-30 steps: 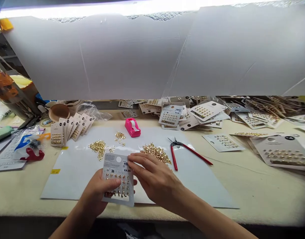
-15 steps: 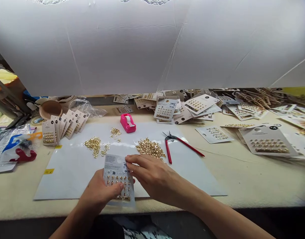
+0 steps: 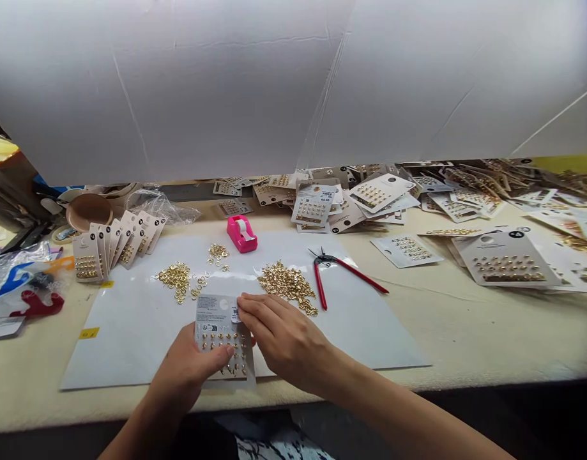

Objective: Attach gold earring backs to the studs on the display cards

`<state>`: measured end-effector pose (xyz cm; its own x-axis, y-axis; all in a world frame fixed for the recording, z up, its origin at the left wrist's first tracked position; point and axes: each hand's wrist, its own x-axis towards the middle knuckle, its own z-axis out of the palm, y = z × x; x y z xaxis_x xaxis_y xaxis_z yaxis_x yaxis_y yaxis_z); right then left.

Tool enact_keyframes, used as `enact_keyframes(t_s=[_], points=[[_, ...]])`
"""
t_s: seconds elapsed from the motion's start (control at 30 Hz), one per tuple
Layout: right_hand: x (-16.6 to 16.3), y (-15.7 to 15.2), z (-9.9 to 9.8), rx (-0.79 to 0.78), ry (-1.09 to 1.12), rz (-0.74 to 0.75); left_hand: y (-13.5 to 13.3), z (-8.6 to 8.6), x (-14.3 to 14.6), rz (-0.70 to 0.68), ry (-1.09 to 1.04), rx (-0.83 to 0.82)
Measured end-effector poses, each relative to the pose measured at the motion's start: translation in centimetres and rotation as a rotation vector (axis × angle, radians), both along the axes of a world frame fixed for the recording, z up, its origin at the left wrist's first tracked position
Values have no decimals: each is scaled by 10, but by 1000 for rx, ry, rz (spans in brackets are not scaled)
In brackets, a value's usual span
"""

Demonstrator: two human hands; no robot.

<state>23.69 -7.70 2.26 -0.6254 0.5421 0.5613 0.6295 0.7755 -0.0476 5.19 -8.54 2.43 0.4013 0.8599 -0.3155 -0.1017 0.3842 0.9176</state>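
Low in the middle of the head view, my left hand (image 3: 185,364) grips an earring card (image 3: 220,311) by its left side, thumb across the front. The card is tilted, its printed back facing me, with rows of small gold pieces on its lower half. My right hand (image 3: 286,335) is closed at the card's upper right edge, fingers pressed together over a white price sticker (image 3: 236,313). That hand's fingertips and thumb are partly hidden. Behind the card lie a pile of gold rings (image 3: 175,278) and a larger heap of small gold parts (image 3: 286,281).
A white sheet (image 3: 125,345) covers the table's middle. On it lie red-handled pliers (image 3: 324,287) and a pink tape dispenser (image 3: 242,234). Fanned earring cards (image 3: 89,255) stand at left; more cards (image 3: 508,262) pile up at right and back, below a white panel (image 3: 226,96).
My right fingers have slid over the price sticker, covering the price that showed before. The left hand keeps its grip on the card. The whole view has shifted slightly.
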Motion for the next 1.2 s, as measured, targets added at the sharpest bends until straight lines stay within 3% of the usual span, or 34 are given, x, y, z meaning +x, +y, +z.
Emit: enact_keyframes(t_s=[0.27, 0.53, 0.7, 0.93, 1.03, 1.2], points=[[6, 3, -5, -213, 276, -38, -5, -3, 7, 57, -102, -78], [4, 5, -11, -70, 271, 11, -7, -6, 12, 60, -7, -74], [2, 2, -12, -103, 297, -26, -5, -4, 9, 35, 75, -60], [-1, 3, -15, -134, 394, -81, -8, -4, 6, -7, -10, -103], [6, 8, -12, -115, 469, -163, -12, -5, 5, -54, -21, -152], [35, -6, 3, -168, 482, -191, -10, -1, -1, 22, -78, -188]])
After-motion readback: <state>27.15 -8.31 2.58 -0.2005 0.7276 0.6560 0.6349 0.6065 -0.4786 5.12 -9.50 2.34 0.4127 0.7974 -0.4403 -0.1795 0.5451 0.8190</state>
